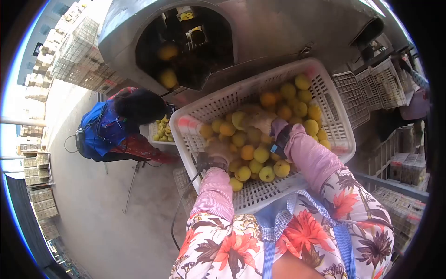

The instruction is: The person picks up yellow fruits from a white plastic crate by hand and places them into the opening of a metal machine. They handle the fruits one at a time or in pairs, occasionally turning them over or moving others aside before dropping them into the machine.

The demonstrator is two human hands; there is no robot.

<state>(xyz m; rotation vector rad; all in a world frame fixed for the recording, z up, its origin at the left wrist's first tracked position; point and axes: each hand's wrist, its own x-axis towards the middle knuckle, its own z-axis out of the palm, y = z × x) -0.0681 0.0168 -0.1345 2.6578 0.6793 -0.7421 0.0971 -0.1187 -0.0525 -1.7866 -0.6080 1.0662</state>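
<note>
A white plastic crate (344, 125) stands tilted in front of me, holding many round yellow-green and orange fruits (261, 154). My left hand (218, 151), in a pale glove, is among the fruits at the crate's left side. My right hand (260, 120), gloved too, reaches over the fruits near the middle of the crate. Both hands are smeared by motion, so I cannot see whether their fingers hold a fruit. A dark device is strapped to each wrist, and a black cable hangs from the left one.
Behind the crate is a metal machine (274, 32) with a dark opening (186, 51) where more fruits show. At the left, a person in blue (104, 128) bends beside another crate of fruit (162, 139). Stacked crates (83, 56) stand far left; other crates (353, 97) are at right.
</note>
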